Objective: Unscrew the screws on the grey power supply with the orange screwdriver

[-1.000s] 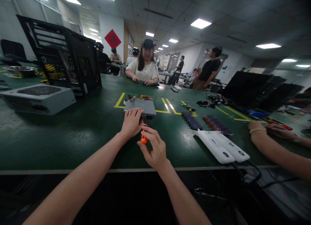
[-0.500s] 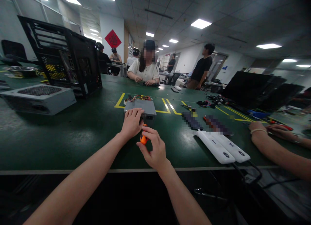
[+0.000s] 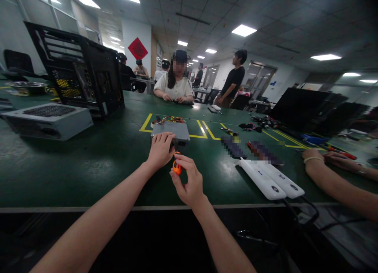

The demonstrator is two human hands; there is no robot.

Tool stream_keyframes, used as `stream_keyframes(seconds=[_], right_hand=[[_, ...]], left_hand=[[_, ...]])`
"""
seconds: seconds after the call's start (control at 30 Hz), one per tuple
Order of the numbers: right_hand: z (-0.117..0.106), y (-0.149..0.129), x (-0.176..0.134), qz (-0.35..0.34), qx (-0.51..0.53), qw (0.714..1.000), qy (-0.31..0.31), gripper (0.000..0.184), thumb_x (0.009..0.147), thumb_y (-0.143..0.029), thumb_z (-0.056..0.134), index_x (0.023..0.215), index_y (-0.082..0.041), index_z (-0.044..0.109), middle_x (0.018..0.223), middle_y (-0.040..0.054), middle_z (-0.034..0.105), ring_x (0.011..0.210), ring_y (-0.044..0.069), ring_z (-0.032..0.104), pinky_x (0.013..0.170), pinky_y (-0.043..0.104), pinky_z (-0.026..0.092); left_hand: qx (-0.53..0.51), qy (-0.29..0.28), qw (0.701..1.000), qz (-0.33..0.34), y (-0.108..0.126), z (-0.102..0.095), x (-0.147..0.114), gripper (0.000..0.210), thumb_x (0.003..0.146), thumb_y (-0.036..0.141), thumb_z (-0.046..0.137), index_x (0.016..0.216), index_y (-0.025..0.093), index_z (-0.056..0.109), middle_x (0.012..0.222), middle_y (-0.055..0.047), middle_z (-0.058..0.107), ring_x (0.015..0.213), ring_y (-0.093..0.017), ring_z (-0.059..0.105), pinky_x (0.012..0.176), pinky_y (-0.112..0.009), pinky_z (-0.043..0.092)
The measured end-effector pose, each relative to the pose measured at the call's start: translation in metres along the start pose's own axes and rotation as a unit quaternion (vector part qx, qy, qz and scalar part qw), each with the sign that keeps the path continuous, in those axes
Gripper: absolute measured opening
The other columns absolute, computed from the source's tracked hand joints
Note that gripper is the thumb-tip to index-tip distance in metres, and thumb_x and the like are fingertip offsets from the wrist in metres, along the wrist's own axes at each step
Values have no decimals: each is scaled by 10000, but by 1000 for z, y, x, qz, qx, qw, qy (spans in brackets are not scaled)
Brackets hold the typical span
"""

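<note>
A grey computer power supply (image 3: 177, 128) lies on the green table in front of me, its bundle of coloured wires at the far side. My left hand (image 3: 162, 149) grips its near left part, fingers over the top and thumb hidden. Between the fingertips and thumb of my right hand (image 3: 189, 180) is a screwdriver (image 3: 177, 168) with an orange and black handle. The handle stands close to the near face of the power supply; the tip is hidden by my left hand.
To the left are a second power supply (image 3: 50, 121), a black computer case (image 3: 79, 72) and a metal bowl (image 3: 26, 87). Right of my hands lie two white power banks (image 3: 262, 178) with cables. A neighbour's arms (image 3: 330, 178) rest at the right; a person (image 3: 174, 84) sits opposite.
The screwdriver handle has turned in my right fingers, and that hand has shifted slightly right. My left hand stays on the power supply. The standing person in the background has moved left.
</note>
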State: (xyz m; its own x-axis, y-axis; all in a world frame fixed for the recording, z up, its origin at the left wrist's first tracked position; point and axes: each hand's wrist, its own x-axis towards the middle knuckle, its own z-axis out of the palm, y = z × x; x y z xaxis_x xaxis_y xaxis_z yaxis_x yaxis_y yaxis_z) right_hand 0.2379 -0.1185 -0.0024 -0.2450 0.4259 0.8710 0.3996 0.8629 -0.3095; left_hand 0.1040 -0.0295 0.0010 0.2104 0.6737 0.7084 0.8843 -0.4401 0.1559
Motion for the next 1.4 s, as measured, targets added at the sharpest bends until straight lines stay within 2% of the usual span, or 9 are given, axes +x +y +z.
stream_keyframes(seconds=[0.17, 0.37, 0.5, 0.63, 0.87, 1.0, 1.13, 1.27, 1.4], right_hand=[[2, 2, -2, 20, 37, 999, -15, 360, 802, -178, 508, 1150, -198, 414, 1161, 112, 513, 1088, 205, 518, 844, 382, 511], [-2, -2, 2, 9, -21, 999, -38, 345, 821, -174, 486, 1164, -204, 471, 1167, 108, 494, 1030, 186, 542, 819, 331, 505], [1, 0, 0, 6, 11, 1000, -16, 325, 797, -184, 538, 1111, -188, 452, 1131, 110, 532, 1086, 198, 514, 887, 373, 475], [1, 0, -1, 19, 39, 999, -14, 353, 798, -180, 513, 1140, -192, 424, 1166, 112, 510, 1098, 201, 506, 884, 388, 482], [-2, -2, 1, 4, -35, 999, -28, 319, 826, -167, 484, 1142, -211, 487, 1165, 102, 494, 971, 167, 567, 777, 307, 511], [2, 1, -1, -1, -5, 1000, -11, 303, 794, -224, 565, 1073, -199, 450, 1105, 97, 538, 1046, 185, 535, 826, 341, 498], [2, 1, 0, 23, 23, 999, -30, 330, 792, -237, 554, 1086, -191, 413, 1120, 112, 530, 1074, 193, 518, 832, 356, 499], [-3, -3, 3, 10, -1, 999, -37, 353, 823, -183, 465, 1172, -183, 418, 1159, 114, 506, 1105, 196, 495, 901, 379, 459], [-2, -4, 3, 11, -26, 999, -41, 319, 824, -199, 497, 1142, -196, 466, 1147, 107, 511, 1068, 188, 522, 880, 352, 471]], left_hand=[[2, -4, 1000, 1, 0, -1, 0, 378, 769, 193, 460, 1146, 205, 477, 1194, -83, 506, 1108, -250, 426, 963, -397, 289], [5, 0, 1000, 5, -2, 0, 0, 376, 768, 195, 471, 1144, 198, 478, 1190, -82, 511, 1099, -246, 429, 956, -397, 298], [5, 1, 1000, 4, -1, -1, 0, 373, 774, 196, 465, 1147, 200, 478, 1191, -84, 510, 1100, -246, 430, 958, -397, 300], [8, 1, 1000, 6, -1, -1, 0, 376, 774, 194, 463, 1150, 196, 478, 1193, -86, 509, 1104, -251, 427, 958, -402, 296], [6, -1, 1000, 6, -1, 1, 0, 382, 769, 190, 465, 1151, 199, 473, 1193, -83, 505, 1106, -248, 423, 959, -396, 295], [3, -3, 1000, 4, 0, -1, 0, 379, 770, 191, 466, 1149, 195, 472, 1193, -82, 504, 1101, -248, 423, 960, -394, 293], [4, -4, 1000, 6, 0, -2, 0, 375, 774, 195, 465, 1149, 191, 473, 1193, -83, 504, 1096, -250, 424, 954, -394, 297], [6, -3, 1000, 9, -2, 0, 0, 373, 779, 201, 458, 1151, 195, 472, 1191, -82, 506, 1097, -249, 424, 955, -398, 297], [8, -1, 1000, 5, -3, 3, 0, 382, 766, 195, 469, 1148, 196, 475, 1192, -81, 509, 1099, -253, 424, 951, -402, 299]])
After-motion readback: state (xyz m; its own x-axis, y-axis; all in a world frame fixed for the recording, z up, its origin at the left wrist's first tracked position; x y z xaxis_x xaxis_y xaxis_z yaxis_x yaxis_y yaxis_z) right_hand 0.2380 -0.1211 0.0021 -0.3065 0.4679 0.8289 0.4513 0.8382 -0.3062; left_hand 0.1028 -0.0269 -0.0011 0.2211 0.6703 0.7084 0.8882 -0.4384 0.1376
